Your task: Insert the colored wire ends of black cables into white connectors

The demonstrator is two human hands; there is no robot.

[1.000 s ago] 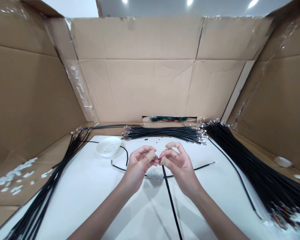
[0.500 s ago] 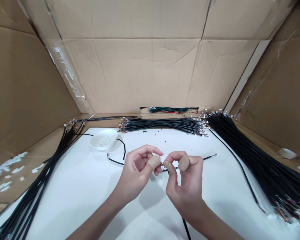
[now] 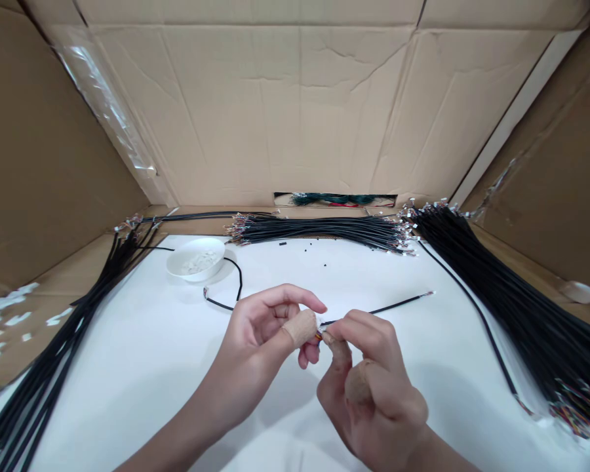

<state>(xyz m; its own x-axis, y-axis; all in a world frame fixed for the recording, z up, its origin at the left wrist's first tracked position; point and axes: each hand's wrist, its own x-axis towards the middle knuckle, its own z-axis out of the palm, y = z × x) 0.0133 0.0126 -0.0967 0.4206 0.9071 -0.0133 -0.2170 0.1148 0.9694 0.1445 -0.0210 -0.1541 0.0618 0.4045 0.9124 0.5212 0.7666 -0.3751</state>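
Observation:
My left hand and my right hand meet above the white table, both with beige tape on the fingers. Their fingertips pinch a small cable end with coloured wires, mostly hidden by the fingers. A thin black cable with a metal tip runs right from near the pinch, and I cannot tell whether it is the held one. Another black cable lies left of my left hand, curving towards a white bowl.
The white bowl holds small pale parts. Bundled black cables lie behind, right and left on the white table. Cardboard walls rise around it, with loose white pieces on the left.
The view has tilted lower, so the table sits higher in the frame. My right hand has dropped and turned, now covering the cable that ran down towards me. Both hands keep their pinch.

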